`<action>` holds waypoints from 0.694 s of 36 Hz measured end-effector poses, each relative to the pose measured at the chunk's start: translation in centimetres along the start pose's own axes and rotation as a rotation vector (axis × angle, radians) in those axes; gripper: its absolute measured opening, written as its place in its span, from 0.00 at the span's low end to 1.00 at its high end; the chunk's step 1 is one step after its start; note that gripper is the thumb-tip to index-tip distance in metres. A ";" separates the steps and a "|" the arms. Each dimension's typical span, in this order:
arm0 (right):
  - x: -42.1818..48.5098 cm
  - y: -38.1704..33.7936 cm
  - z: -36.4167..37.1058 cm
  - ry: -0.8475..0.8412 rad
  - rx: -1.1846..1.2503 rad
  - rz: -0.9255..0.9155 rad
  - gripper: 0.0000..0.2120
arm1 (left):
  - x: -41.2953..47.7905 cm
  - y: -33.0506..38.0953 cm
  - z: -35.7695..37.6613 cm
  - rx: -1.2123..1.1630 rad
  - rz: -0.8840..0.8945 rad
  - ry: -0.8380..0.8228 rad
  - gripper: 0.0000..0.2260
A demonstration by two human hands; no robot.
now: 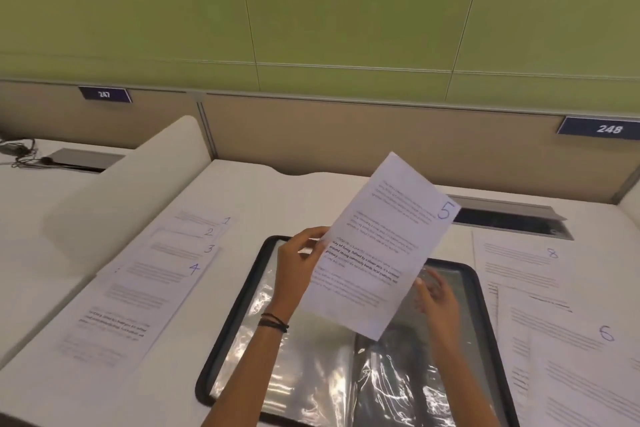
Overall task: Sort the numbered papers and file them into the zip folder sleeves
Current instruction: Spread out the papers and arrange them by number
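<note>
Sheet numbered 5 [381, 246] is held tilted above the open zip folder [229, 326] at the near edge of the desktop [242, 204]. The left hand [301, 265] pinches its left edge. The right hand [437, 296] is blurred beside its right edge, and I cannot tell its grip. Light and floppy, I judge: support both side edges.

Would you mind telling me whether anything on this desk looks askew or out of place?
Yes: on the right, sheet 8 and sheet 6 lie overlapped at different angles, an untidy pile, unlike the neatly stepped sheets 1 to 4 on the left. Nothing looks torn or spilled.
</note>
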State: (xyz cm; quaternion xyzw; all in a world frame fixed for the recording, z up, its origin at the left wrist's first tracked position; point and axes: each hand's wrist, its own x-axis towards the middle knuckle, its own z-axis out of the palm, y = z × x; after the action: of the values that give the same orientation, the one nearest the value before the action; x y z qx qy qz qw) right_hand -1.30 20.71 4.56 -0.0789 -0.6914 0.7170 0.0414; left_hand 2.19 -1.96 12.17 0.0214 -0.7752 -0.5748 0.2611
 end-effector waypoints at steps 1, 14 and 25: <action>-0.1 0.1 0.4 -0.011 -0.007 0.012 0.18 | -0.1 -0.2 -0.7 0.005 -0.008 0.002 0.10; -1.1 -0.6 5.9 -0.188 0.020 0.096 0.05 | -1.4 -3.2 -8.5 0.031 -0.143 0.078 0.10; -1.5 0.6 9.8 -0.075 0.086 0.230 0.06 | -4.0 -8.0 -10.9 0.068 -0.445 0.373 0.32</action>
State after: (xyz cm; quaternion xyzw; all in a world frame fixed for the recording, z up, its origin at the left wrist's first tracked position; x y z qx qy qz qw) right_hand -1.44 10.74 4.33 -0.1289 -0.6475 0.7484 -0.0635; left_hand 8.16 -12.93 5.60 0.3049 -0.7088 -0.5779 0.2659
